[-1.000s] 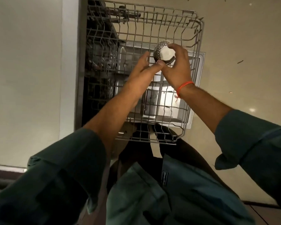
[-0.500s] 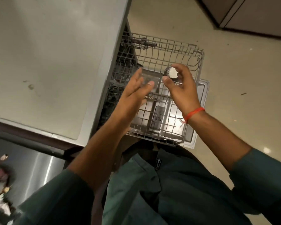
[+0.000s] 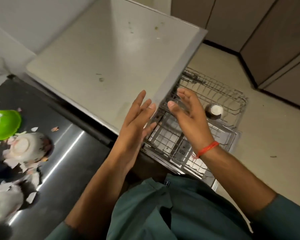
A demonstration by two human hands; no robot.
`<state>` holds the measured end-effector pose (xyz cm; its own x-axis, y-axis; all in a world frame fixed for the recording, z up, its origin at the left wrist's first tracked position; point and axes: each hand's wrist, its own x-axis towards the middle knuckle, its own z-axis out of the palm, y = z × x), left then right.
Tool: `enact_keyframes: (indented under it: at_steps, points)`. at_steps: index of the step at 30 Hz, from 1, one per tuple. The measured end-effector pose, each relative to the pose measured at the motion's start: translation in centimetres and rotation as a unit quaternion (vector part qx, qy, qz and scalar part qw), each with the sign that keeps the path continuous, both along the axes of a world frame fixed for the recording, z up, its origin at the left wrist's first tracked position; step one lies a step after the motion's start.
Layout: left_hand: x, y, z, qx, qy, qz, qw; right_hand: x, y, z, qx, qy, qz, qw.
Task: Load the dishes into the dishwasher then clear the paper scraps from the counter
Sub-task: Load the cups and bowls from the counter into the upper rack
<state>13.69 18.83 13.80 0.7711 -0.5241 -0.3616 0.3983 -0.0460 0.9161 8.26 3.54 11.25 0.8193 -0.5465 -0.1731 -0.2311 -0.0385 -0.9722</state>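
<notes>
A small patterned bowl [image 3: 213, 111] sits upside down in the pulled-out wire rack [image 3: 232, 94] of the dishwasher, at its far right side. My right hand [image 3: 189, 115] hovers over the rack, left of the bowl, fingers straight and empty. My left hand [image 3: 137, 118] is raised beside it over the counter's edge, also empty and spread. On the dark counter [image 3: 73, 135] at the left lie a green bowl [image 3: 4, 124], two upturned pale bowls [image 3: 27, 146] [image 3: 2, 205] and several paper scraps [image 3: 35, 129].
A pale counter top [image 3: 102, 58] lies above the dishwasher. Grey cabinet doors [image 3: 267, 40] line the far right. The open dishwasher door [image 3: 227, 141] lies flat under the rack, over the beige floor [image 3: 275, 135].
My right hand let go of the small bowl, which now rests in the rack. Both hands pulled back left, and the view swung left to show the dark counter.
</notes>
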Motion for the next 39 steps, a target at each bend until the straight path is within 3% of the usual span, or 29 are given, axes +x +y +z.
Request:
enact_keyframes:
  at_steps: [7, 12, 21, 29, 39]
  points:
    - [0.2, 14.0, 0.5, -0.039, 0.009, 0.168, 0.985, 3.1, 10.7, 1.1, 0.012, 0.004, 0.127, 0.992]
    - [0.2, 22.5, -1.2, -0.048, 0.027, 0.304, 0.951, 5.4, 16.7, 0.9, -0.014, 0.030, 0.226, 0.974]
    - [0.9, 29.7, -4.0, -0.028, 0.020, 0.449, 0.893, 10.8, 25.8, -0.3, -0.080, 0.080, 0.405, 0.907]
    - [2.6, 30.3, -4.9, -0.023, 0.038, 0.506, 0.861, 16.6, 31.6, -1.7, -0.253, 0.058, 0.490, 0.832]
    - [3.3, 29.9, -5.7, 0.001, 0.053, 0.493, 0.869, 19.2, 34.4, -4.4, -0.376, 0.049, 0.522, 0.764]
